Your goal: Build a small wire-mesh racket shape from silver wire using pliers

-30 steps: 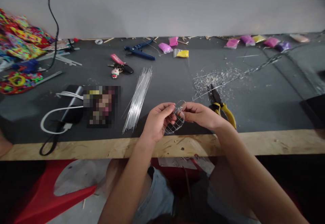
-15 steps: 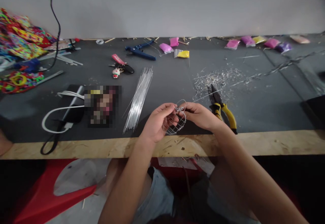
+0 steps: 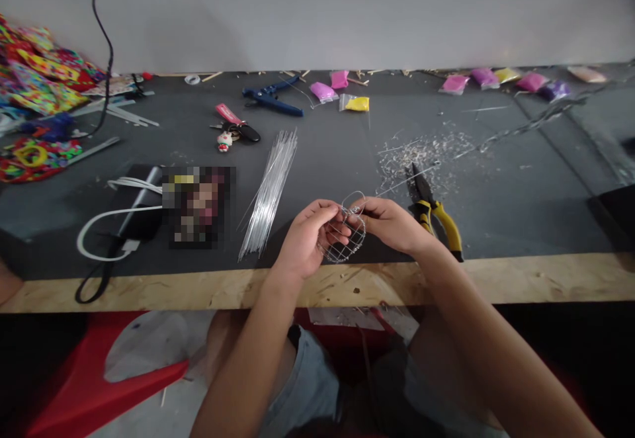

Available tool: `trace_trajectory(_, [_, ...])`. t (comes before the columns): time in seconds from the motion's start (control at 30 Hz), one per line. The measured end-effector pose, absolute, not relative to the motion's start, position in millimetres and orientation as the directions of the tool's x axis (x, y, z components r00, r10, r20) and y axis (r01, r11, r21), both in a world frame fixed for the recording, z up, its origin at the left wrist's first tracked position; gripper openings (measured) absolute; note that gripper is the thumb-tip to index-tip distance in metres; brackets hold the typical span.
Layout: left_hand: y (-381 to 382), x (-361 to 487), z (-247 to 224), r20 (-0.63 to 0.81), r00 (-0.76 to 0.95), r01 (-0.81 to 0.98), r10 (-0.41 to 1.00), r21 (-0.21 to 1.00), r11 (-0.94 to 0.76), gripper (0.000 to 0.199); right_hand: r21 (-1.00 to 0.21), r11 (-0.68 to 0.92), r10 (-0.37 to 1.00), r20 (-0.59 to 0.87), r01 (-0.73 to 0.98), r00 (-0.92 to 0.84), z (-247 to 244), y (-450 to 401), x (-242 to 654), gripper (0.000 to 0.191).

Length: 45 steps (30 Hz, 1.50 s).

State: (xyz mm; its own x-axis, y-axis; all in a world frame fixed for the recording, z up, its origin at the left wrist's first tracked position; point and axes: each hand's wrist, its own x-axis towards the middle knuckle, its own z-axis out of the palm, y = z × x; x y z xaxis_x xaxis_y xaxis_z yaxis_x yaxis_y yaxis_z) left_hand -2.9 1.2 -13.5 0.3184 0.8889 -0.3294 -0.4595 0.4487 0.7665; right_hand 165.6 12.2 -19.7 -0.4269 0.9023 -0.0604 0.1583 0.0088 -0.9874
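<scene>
A small round wire mesh piece (image 3: 344,248) hangs over the table's front edge, between my hands. My left hand (image 3: 310,236) pinches its upper left rim with thumb and fingers. At its top right, my right hand (image 3: 389,225) has its fingers closed on the wire, where a small loop sticks up. A long wire (image 3: 407,178) runs from there up and right toward a twisted wire strand (image 3: 533,124). Left of my hands lies a bundle of straight silver wires (image 3: 270,193). Pliers with yellow and black handles (image 3: 446,226) lie right of my right hand.
Wire clippings (image 3: 426,150) are scattered behind the pliers. Further back are a blue tool (image 3: 272,99), keys (image 3: 241,131) and small coloured packets (image 3: 357,103). A white cable (image 3: 89,226) and dark device (image 3: 143,210) lie left, below colourful bags (image 3: 44,74). Part of another person (image 3: 7,279) shows at the left edge.
The view has shifted slightly. The wire mesh piece has turned a little between my fingers, and both hands keep their hold.
</scene>
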Motion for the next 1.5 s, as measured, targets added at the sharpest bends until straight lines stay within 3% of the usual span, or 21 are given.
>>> trace_trajectory(0.33, [3,-4,-12,-0.366,0.297,-0.452,0.882,0.76,0.467,0.011,-0.985,0.01,0.884,-0.073,0.175,-0.462,-21,12,168,0.019])
trace_trajectory(0.67, [2,-8,-8,-0.352,0.306,-0.436,0.885,0.774,0.459,0.013,-0.963,0.107,0.862,-0.033,0.246,-0.505,-17,12,173,0.016])
trace_trajectory(1.17, [9,-24,4,-0.411,0.202,-0.478,0.889,0.751,0.456,0.01,-0.929,0.18,0.799,-0.053,0.323,-0.599,-3,13,190,0.016])
trace_trajectory(1.4, [9,-25,-1,-0.364,0.188,-0.507,0.912,0.76,0.407,0.011,-0.977,0.012,0.829,-0.109,0.212,-0.549,-9,15,198,0.012])
trace_trajectory(1.5, [7,-16,-7,-0.324,0.152,-0.553,0.934,0.755,0.353,0.011,-0.995,-0.101,0.893,-0.1,0.02,-0.438,-11,13,194,0.009])
